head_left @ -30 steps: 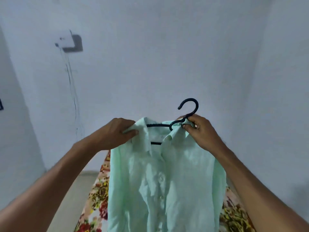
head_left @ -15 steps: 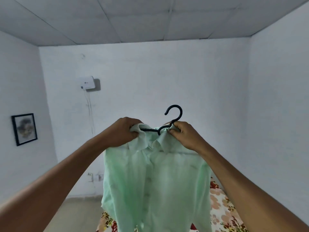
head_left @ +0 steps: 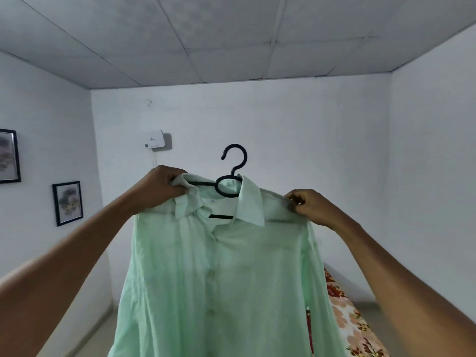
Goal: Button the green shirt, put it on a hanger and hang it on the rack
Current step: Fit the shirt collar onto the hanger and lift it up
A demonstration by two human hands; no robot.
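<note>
The pale green shirt (head_left: 219, 274) hangs in front of me on a black hanger (head_left: 233, 173), its front placket closed below the collar. The hanger's hook stands up above the collar, and its bar shows through the open neck. My left hand (head_left: 159, 188) grips the left collar edge and shoulder of the shirt together with the hanger's arm. My right hand (head_left: 307, 206) pinches the shirt's right shoulder seam. Both arms are raised at chest height. No rack is in view.
A bed with a floral sheet (head_left: 345, 315) lies below at the right. White walls enclose the room; a white box (head_left: 154, 140) is mounted on the far wall. Two framed pictures (head_left: 67, 202) hang on the left wall.
The view has tilted up. My right hand has left the hanger's neck and moved out to the shirt's right shoulder. The shirt now spreads wider on the hanger.
</note>
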